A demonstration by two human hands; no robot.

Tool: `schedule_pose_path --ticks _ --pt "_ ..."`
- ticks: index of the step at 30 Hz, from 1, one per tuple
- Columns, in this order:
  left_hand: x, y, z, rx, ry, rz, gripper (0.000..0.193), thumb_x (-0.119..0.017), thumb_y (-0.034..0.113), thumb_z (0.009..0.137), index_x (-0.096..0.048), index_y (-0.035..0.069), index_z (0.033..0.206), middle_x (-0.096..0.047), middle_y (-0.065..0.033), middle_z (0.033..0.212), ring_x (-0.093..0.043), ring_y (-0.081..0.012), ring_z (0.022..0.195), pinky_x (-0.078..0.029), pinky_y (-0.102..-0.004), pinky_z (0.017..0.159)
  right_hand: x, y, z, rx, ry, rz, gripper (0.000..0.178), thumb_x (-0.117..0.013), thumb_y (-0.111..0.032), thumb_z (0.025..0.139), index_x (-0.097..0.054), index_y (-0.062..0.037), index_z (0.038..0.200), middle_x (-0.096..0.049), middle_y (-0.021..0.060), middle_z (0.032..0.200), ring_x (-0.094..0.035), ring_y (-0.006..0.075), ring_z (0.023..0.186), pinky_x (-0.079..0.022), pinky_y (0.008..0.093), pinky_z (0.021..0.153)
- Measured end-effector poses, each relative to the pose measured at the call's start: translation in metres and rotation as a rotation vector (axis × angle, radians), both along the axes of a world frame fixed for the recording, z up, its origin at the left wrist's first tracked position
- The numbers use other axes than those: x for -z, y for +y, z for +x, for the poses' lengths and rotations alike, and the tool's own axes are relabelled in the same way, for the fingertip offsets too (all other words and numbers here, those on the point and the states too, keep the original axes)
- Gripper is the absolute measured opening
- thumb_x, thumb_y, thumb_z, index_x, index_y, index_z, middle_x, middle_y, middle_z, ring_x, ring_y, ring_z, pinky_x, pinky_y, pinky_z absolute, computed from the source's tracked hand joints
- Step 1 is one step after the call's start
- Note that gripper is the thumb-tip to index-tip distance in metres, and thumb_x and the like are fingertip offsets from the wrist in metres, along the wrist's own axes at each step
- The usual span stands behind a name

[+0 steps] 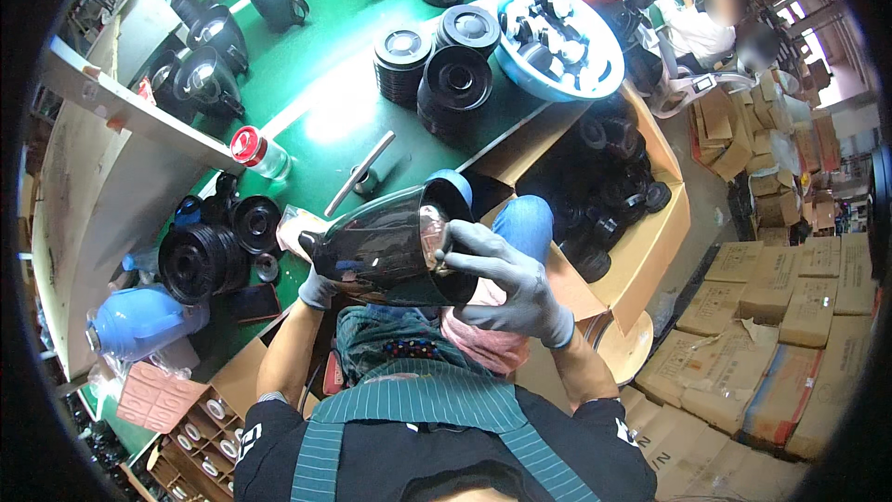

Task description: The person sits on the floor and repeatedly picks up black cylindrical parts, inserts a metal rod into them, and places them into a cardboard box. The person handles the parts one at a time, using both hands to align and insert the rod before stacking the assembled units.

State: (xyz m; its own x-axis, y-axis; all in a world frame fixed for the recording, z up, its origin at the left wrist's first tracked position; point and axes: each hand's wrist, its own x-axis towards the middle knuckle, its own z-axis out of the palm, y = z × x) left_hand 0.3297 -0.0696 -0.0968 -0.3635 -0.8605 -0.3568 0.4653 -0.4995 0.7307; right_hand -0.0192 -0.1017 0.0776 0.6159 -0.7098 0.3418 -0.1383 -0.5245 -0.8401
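In the head view, the dark jug (372,237) is lying tilted above the person's lap. The gloved left hand (318,289) is touching its underside, mostly hidden, grip impossible to tell. The gloved right hand (506,281) is bending its fingers against the jug's side; whether they are pinching anything is unclear.

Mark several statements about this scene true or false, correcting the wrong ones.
1. The right hand wears a grey glove. True.
2. The jar on the green table has a red lid. True.
3. The dark container stands upright. False: the dark container is tilted on its side, with the left hand at one end.
4. The basin is red. False: the basin is light blue.
5. The open cardboard box holds black parts. True.
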Motion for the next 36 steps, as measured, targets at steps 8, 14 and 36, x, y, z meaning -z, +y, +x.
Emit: schedule_pose_path --ticks 8,14,36 --pt "0.057 -0.008 0.016 -0.025 0.005 0.054 0.056 -0.072 0.013 0.102 -0.052 0.005 0.154 -0.061 -0.0129 0.150 -0.061 -0.0282 0.134 -0.054 -0.0464 0.112 0.086 -0.205 0.016 0.800 0.167 0.167 0.061 -0.061 -0.041 0.109 -0.056 0.0084 0.143 -0.067 0.0249 0.136 -0.064 0.0377 0.128 -0.047 0.0436 0.113" --pt "0.078 -0.003 0.017 -0.093 -0.070 0.045 0.059 -0.071 0.013 0.103 -0.049 0.007 0.157 -0.059 -0.0141 0.153 -0.062 -0.0299 0.136 -0.056 -0.0491 0.111 0.155 -0.287 0.019 0.888 0.545 0.011 0.057 -0.055 -0.048 0.107 -0.065 0.0022 0.133 -0.066 0.0316 0.131 -0.058 0.0478 0.131 -0.048 0.0585 0.107" --pt "0.082 0.019 -0.008 0.116 0.041 -0.224 0.067 -0.075 0.016 0.099 -0.046 0.002 0.158 -0.061 -0.0147 0.151 -0.066 -0.0311 0.127 -0.055 -0.0453 0.110 0.052 0.019 0.008 0.332 -0.422 0.030 0.063 -0.079 -0.051 0.094 -0.071 -0.0129 0.143 -0.045 0.0279 0.166 -0.031 0.0500 0.160 -0.028 0.0572 0.128"
